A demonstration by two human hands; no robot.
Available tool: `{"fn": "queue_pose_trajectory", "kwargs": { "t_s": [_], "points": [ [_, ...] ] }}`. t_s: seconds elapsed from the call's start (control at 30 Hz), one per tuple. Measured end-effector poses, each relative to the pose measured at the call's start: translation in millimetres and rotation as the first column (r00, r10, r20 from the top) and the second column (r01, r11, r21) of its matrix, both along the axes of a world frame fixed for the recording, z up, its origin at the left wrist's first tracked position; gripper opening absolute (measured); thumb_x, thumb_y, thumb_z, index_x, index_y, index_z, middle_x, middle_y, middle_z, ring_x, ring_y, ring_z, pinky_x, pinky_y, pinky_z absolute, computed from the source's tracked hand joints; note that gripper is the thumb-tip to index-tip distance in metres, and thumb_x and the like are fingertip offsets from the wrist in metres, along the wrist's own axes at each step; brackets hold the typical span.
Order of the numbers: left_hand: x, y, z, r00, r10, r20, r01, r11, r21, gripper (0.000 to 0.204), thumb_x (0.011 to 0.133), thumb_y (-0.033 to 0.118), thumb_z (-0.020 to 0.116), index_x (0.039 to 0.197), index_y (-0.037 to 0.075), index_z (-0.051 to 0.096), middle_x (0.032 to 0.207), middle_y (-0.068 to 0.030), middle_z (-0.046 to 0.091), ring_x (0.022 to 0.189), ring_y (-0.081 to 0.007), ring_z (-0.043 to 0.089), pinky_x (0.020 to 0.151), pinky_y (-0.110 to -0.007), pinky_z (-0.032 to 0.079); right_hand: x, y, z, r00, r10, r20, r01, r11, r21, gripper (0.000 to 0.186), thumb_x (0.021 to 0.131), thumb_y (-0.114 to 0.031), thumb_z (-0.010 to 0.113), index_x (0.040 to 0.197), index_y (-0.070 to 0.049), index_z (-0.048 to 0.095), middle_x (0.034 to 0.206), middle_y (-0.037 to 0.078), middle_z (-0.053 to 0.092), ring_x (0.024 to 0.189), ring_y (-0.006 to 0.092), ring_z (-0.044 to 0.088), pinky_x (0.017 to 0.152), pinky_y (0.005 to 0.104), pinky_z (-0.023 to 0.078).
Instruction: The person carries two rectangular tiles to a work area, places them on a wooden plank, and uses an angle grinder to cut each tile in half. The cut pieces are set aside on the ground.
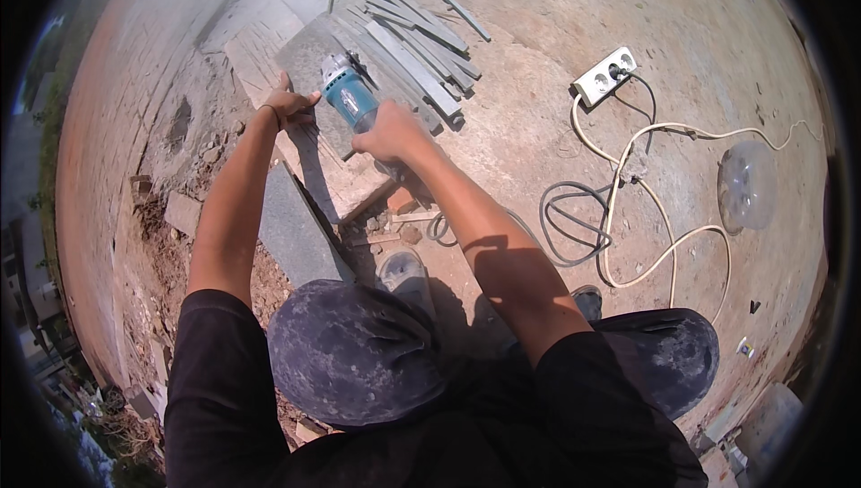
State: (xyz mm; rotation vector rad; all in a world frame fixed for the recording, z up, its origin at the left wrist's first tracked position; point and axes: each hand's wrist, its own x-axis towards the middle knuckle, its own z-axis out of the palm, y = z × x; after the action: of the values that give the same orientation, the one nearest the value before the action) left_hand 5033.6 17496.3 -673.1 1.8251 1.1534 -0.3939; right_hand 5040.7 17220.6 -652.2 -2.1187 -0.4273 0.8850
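Observation:
My right hand [396, 134] is wrapped around the rear of a teal angle grinder [348, 95]. The grinder's silver head points away from me, over a flat grey slab [309, 47]. Its disc is largely hidden beneath the head. Left of the tool, my left hand [291, 104] has its fingers spread and rests at the slab's left side, thumb side close to the grinder body. Under the slab lies a pale, scored board [354, 185]. Several narrow grey strips [421, 35] are piled just beyond the slab, to the right.
A white power strip [605, 77] holds a black plug. Its cream cord [613, 210] and a coiled dark cable [574, 223] run across the dusty ground. Another grey slab [296, 228] leans near my left knee. Rubble [184, 210] lies left, a clear plastic container [746, 185] right.

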Motion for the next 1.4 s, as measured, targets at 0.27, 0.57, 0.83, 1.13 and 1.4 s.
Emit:
{"fn": "queue_pose_trajectory", "kwargs": {
  "t_s": [0.27,0.57,0.83,1.13,1.4],
  "points": [
    [1.8,4.0,-2.9,1.0,-0.013,-0.001,0.013,1.0,-0.002,0.124,0.078,0.017,0.084,0.156,0.03,-0.011,0.152,-0.0222,0.035,0.082,-0.0237,0.068,0.063,-0.033,0.059,-1.8,-2.9,-1.1,1.0,-0.007,-0.008,0.007,1.0,-0.015,0.076,0.064,-0.037,0.077,0.12,0.009,0.055,0.117,0.028,0.062,0.108,0.0396,0.063,0.094,0.0412,0.051],
    [0.7,4.5,1.1,1.0,-0.022,-0.013,0.022,1.0,0.018,0.123,0.077,0.016,0.084,0.156,0.027,-0.01,0.155,-0.0209,0.03,0.098,-0.0262,0.066,0.068,-0.034,0.062,-2.1,-4.6,4.7,0.997,0.003,-0.076,-0.005,0.999,-0.031,0.079,0.063,-0.037,0.077,0.124,0.007,0.053,0.122,0.027,0.061,0.113,0.0401,0.062,0.097,0.0414,0.049],
    [2.1,1.1,4.5,1.0,-0.026,-0.008,0.026,1.0,0.003,0.123,0.078,0.016,0.084,0.156,0.027,-0.011,0.154,-0.0206,0.03,0.104,-0.0264,0.064,0.071,-0.034,0.061,-9.5,-7.4,2.2,0.999,-0.038,0.031,0.038,0.999,-0.008,0.07,0.064,-0.038,0.077,0.113,0.009,0.059,0.106,0.029,0.067,0.1,0.0394,0.067,0.088,0.0412,0.054],
    [2.3,-5.1,8.8,0.999,-0.051,-0.015,0.052,0.998,0.047,0.121,0.079,0.019,0.083,0.156,0.024,-0.01,0.15,-0.0218,0.036,0.102,-0.026,0.064,0.07,-0.034,0.061,-14.2,-15.0,10.7,1.0,-0.016,-0.021,0.017,1.0,0.012,0.07,0.065,-0.036,0.077,0.114,0.011,0.058,0.106,0.03,0.067,0.099,0.0396,0.068,0.087,0.0414,0.054],
    [-0.1,-4.6,8.6,0.998,-0.046,0.031,0.045,0.997,0.055,0.121,0.078,0.018,0.084,0.156,0.022,-0.008,0.153,-0.0222,0.032,0.113,-0.0287,0.059,0.073,-0.035,0.062,-19.8,-17.6,10.8,0.999,-0.038,-0.015,0.038,0.999,0.01,0.073,0.064,-0.036,0.077,0.115,0.012,0.057,0.112,0.03,0.065,0.105,0.0411,0.065,0.092,0.0413,0.052]
  ]
}}
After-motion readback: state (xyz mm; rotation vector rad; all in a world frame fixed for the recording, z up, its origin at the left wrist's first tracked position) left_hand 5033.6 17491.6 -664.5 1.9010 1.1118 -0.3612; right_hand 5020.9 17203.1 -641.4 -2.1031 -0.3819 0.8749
